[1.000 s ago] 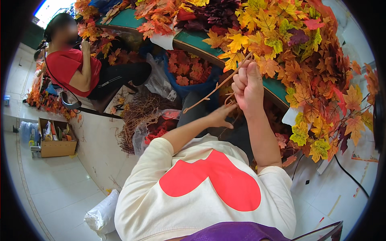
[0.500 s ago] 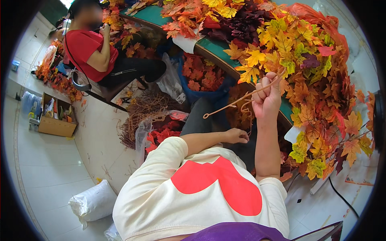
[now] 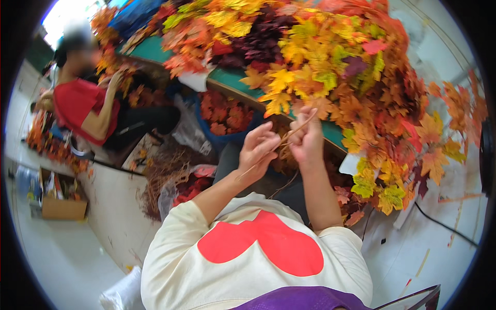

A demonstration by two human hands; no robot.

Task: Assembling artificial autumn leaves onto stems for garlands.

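Observation:
A thin brown artificial twig stem [image 3: 285, 138] slants between my two hands, above my lap. My right hand [image 3: 306, 140] is closed around its upper part, next to the yellow and orange leaves at the table edge. My left hand [image 3: 257, 151] has the stem between thumb and fingers; its lower length runs across the palm toward my wrist. A thin brown strand hangs below my hands. Beyond them a big heap of artificial maple leaves [image 3: 310, 67] in yellow, orange and dark purple covers the green table [image 3: 232, 81].
A blue-lined container [image 3: 206, 129] of orange-red leaves stands under the table edge. Left of my legs are a brown twig bundle [image 3: 157, 181] and a bag of red leaves [image 3: 194, 188]. A person in red [image 3: 82, 108] sits at left. A cardboard box [image 3: 62, 204] is on the floor.
My left hand has risen from my lap to the stem. My right hand has moved a little left and down with it. The whole view has shifted, too.

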